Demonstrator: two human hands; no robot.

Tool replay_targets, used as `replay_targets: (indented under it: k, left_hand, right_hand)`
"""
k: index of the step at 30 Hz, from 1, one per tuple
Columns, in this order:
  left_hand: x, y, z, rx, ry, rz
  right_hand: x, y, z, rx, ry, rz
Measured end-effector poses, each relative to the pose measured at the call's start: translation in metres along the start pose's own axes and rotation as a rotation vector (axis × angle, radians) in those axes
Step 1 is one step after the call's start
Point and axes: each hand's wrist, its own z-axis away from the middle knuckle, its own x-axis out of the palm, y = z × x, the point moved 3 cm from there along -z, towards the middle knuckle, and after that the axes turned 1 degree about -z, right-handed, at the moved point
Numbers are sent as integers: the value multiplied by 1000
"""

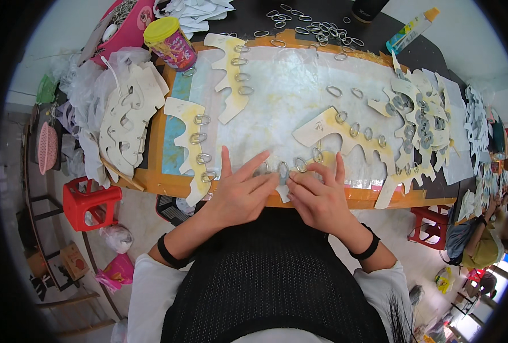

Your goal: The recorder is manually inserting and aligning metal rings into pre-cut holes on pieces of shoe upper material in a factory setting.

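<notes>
In front of me, at the table's near edge, lies a pale scalloped piece with metal oval rings along it, mostly covered by my fingers. My left hand [239,191] and my right hand [320,191] meet at its tab, fingertips pinched on either side of an oval ring [283,170]. Some fingers of both hands stick up, away from the pinch. Beside my right fingers, two more rings [300,165] sit on the piece. A similar scalloped piece with rings [351,136] lies just beyond my right hand. Left of my left hand rests another ringed piece [188,146].
Loose rings [322,31] lie scattered at the far edge. A yellow-lidded tub [174,46], a pink basket [125,26] and stacked pale pieces [131,114] stand left. Ringed pieces [419,114] pile up right, below a spray bottle [412,31]. Red stools [91,203] flank the table.
</notes>
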Motion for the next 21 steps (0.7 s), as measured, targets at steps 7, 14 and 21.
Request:
replay_targets:
  k: [7,14,21]
  left_hand:
    - [4,3,7,7,-24,9]
    - [7,4,2,30,-89,43]
    - [14,6,12,39,-37,3]
  right_hand:
    - [3,-2,0,-12,12,60]
    - [-7,16,-21,106,-32,-210]
    - [-15,19,-28,190,432,-215]
